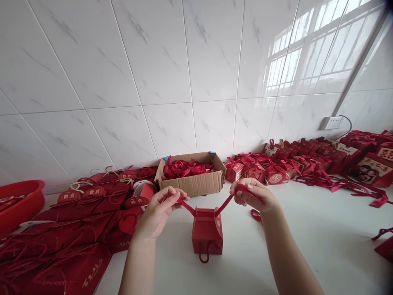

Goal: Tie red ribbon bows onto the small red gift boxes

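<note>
A small red gift box [207, 235] stands on the white table between my hands, with a cord loop hanging on its near face. A red ribbon [225, 205] runs through the top of the box and out at both sides. My left hand [164, 209] pinches one end of the ribbon, up and to the left of the box. On the other side my right hand [250, 194] grips the other end, with part of the ribbon looped over the fingers. Its loose tail hangs down to the table beside my right wrist.
Behind the gift box, a cardboard box [190, 187] holds red ribbons. Rows of red gift boxes [89, 221] fill the left side, near a red basin [21, 213]. More boxes with bows [274, 176] and loose ribbons [337, 184] lie along the tiled wall [166, 61] at right.
</note>
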A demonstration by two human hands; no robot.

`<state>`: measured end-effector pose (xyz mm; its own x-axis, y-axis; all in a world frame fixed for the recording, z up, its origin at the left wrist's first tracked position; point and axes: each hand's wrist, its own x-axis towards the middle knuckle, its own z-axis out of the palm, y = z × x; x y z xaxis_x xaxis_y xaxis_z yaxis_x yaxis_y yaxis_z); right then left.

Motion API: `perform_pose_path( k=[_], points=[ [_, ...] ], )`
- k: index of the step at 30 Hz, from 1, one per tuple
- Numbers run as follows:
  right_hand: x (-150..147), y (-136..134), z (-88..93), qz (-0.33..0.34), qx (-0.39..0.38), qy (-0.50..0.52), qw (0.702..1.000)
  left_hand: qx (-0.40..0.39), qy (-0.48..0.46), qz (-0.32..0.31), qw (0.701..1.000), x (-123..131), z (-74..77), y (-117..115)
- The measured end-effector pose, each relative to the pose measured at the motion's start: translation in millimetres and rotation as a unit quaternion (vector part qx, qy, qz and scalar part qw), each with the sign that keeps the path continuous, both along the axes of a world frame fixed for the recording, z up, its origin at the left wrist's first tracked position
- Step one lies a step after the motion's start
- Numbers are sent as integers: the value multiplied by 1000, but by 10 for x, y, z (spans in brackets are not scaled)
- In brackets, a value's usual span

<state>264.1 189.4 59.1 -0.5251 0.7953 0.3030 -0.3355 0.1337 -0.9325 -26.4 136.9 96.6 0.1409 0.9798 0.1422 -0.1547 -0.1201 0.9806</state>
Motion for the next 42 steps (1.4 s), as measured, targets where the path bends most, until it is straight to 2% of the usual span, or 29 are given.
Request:
perform_pose_path(
  k=[2,6,10,14,17,22,32,42],
  points=[
    [5,-3,4,-30,25,2,999,10,-19,0,1000,8,-19,21],
    [-4,-15,38,-138,41,-29,989,29,-60,-4,998,9,-54,57],
    [-67,-81,112,-175,94,22,980,45,-45,-18,998,30,-48,42],
    [-198,-176,160,-269,151,42,950,82,11,64,994,117,-58,19],
    [-298,-236,177,-309,188,48,931,119,20,114,986,181,-85,14],
    [-362,-313,204,-338,214,75,913,159,37,122,979,215,-80,-45],
    [-341,-526,315,-354,249,45,900,204,84,119,968,200,-47,-210],
    [-311,-587,325,-351,252,41,901,189,81,45,978,279,88,-365]
  ],
)
